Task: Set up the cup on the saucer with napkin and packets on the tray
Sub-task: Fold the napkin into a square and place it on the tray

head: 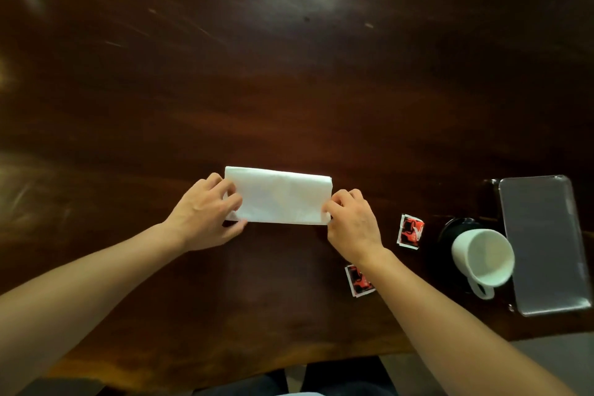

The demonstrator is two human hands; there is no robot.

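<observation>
Dim, warm light falls on the dark wooden table [289, 90], with pale glare near its far edge; wide-angle curvature and softness mark the corners.

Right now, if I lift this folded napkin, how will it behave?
The napkin looks thin, so it will probably sag between the left hand and right hand. Its loose folded layers may fall open. Likely very light.

Left hand [205, 214], right hand [352, 223] pinch folded napkin [279, 199] ends.
</observation>
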